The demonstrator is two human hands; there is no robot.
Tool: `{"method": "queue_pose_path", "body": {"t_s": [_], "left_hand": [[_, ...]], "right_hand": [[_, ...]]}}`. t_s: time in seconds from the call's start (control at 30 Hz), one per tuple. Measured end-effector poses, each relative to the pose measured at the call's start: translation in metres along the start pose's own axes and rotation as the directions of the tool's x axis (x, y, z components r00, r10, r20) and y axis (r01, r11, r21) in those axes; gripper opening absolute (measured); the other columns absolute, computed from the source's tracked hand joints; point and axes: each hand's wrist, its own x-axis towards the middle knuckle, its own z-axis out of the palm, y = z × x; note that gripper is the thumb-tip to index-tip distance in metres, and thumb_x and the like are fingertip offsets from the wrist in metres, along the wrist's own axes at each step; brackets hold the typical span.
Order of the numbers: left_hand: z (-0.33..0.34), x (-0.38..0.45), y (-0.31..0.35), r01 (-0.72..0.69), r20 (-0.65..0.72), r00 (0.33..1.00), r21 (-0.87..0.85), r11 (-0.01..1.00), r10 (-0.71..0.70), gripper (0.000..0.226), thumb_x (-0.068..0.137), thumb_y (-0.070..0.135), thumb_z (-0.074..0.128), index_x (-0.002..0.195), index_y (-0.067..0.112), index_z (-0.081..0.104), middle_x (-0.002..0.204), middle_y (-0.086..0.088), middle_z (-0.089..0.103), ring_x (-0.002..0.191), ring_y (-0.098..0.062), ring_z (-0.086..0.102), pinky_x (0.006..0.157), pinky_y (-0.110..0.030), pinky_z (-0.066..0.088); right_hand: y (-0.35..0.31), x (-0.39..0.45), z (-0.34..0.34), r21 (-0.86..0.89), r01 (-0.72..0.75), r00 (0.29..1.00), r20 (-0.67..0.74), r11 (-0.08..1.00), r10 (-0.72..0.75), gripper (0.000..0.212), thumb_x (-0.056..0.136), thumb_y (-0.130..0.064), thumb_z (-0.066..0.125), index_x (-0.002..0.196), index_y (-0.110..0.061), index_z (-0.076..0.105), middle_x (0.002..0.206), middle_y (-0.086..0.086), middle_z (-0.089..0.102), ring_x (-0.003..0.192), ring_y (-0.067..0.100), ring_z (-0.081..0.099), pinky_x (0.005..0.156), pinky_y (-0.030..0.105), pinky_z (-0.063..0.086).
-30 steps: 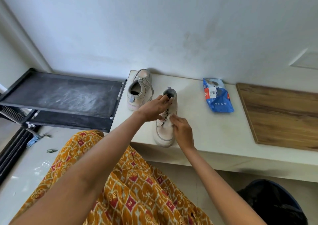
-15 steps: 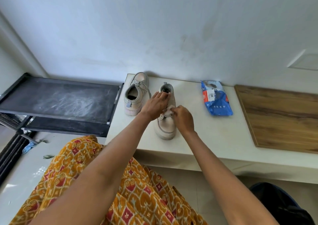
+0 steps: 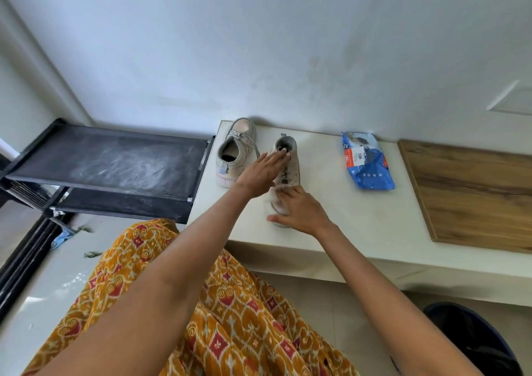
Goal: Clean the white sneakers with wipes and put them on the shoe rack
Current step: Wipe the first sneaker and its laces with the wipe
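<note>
– Where are the sneakers?
– Both stand on the white surface (image 3: pixel 331 223). The far sneaker (image 3: pixel 234 157) is beside the black shoe rack (image 3: pixel 109 162); the near sneaker (image 3: pixel 285 174) is under both hands.
– What are the hands doing?
– The left hand (image 3: pixel 260 174) lies flat, fingers straight, touching the collar. The right hand (image 3: pixel 299 210) rests spread over the toe, holding nothing.
– And the wipes?
– The blue wipes pack (image 3: pixel 365 162) lies to the right, apart from the shoes.

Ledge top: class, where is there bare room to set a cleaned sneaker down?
Free: the ledge between the held sneaker and wipes pack, and the shoe rack top. Crowded: the left end, where the second sneaker and both hands sit.
</note>
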Motion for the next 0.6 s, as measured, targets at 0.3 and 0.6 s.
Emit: {"method": "queue_pose_path", "body": {"t_s": [0.3, 0.6], "left_hand": [[-0.014, 0.009, -0.004, 0.030, 0.048, 0.998, 0.007, 1.000, -0.030, 0.085, 0.088, 0.007, 0.059, 0.150, 0.011, 0.000, 0.159, -0.007, -0.002, 0.146, -0.019, 0.006, 0.118, -0.034, 0.004], [-0.020, 0.009, -0.013, 0.073, 0.071, 0.995, -0.035, 0.997, -0.070, 0.081, 0.086, 0.000, 0.046, 0.150, 0.012, -0.002, 0.159, -0.005, -0.005, 0.146, -0.018, 0.004, 0.118, -0.035, 0.003]], "right_hand": [[0.017, 0.011, 0.001, -0.093, 0.111, 0.992, -0.058, 0.990, -0.116, 0.065, 0.071, -0.044, 0.075, 0.125, -0.012, 0.057, 0.126, 0.006, 0.058, 0.114, 0.027, 0.050, 0.090, 0.035, 0.042], [0.017, -0.012, 0.020, -0.009, 0.005, 0.925, -0.379, 1.000, -0.008, 0.034, 0.067, -0.020, 0.083, 0.094, -0.012, 0.063, 0.090, 0.007, 0.066, 0.083, 0.024, 0.061, 0.067, 0.031, 0.055]]}}
